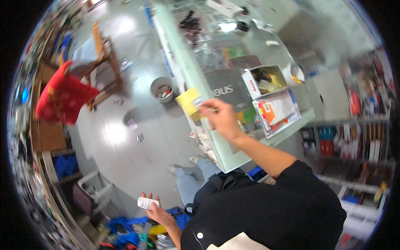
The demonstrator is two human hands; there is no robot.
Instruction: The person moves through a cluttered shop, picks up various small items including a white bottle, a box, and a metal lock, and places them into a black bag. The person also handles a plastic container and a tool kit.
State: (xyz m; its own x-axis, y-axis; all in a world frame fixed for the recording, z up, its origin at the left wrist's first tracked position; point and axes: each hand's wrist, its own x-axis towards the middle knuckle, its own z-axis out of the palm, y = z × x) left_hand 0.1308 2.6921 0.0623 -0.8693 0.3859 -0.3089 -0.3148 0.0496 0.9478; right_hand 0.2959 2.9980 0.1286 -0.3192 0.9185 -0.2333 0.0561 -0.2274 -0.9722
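Two hands, both busy!
Left hand (156,213) curls round a white bottle (146,203), well apart from the glass counter (223,157); right hand (223,118) pinches a yellow card (188,101) by the counter's edge.

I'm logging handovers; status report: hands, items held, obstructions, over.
Left hand holding small white bottle. Right hand pinching flat yellow sheet, over edge of glass-topped counter. No obstruction visible at either hand.

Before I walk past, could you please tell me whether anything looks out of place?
Yes: a few small scraps lie loose on the grey floor, which looks untidy with a bin standing nearby. Nothing looks spilled near the white bottle in the left hand.
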